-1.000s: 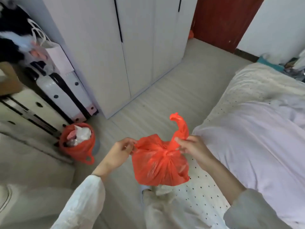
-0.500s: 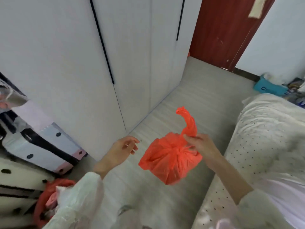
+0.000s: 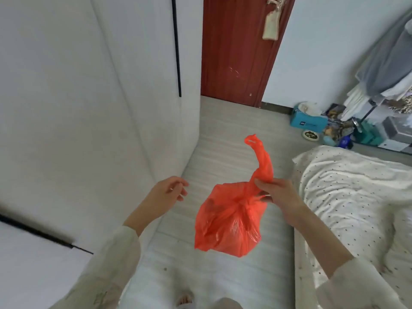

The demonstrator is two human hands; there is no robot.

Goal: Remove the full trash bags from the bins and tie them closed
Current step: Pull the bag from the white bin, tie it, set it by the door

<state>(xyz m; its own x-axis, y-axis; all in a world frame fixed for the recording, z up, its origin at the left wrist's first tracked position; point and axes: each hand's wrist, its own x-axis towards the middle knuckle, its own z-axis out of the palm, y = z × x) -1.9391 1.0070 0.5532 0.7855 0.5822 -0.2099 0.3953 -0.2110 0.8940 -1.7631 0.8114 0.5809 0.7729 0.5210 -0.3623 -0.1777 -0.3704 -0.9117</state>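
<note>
While we stood in the strip of floor [image 3: 223, 134] between the tall white wardrobe [image 3: 89, 97] and the bed [image 3: 356, 197] with its spotted cover, the red door [image 3: 234, 52] closed the far end of the room and a clutter of boxes and clothes lay heaped by the wall beyond the bed. Our red trash bag [image 3: 227, 221] hung in the air over the floor, clear of any bin, its neck gathered into what looked like a knot and one twisted tail [image 3: 262, 159] standing up above it. Our right hand [image 3: 278, 192] pinched the bag at the base of that tail and carried its whole weight. Our left hand [image 3: 165, 192] hovered just beside the bag without touching it, its fingers loosely curled and holding nothing. We judged the tying of this bag to be at its last stage, the knot made but perhaps not snug. The next move, as we saw it, called for the left hand to take the free tail or handle and pull against the right to tighten it, or, if the knot held, for us to set the bag down and turn to another bin.
</note>
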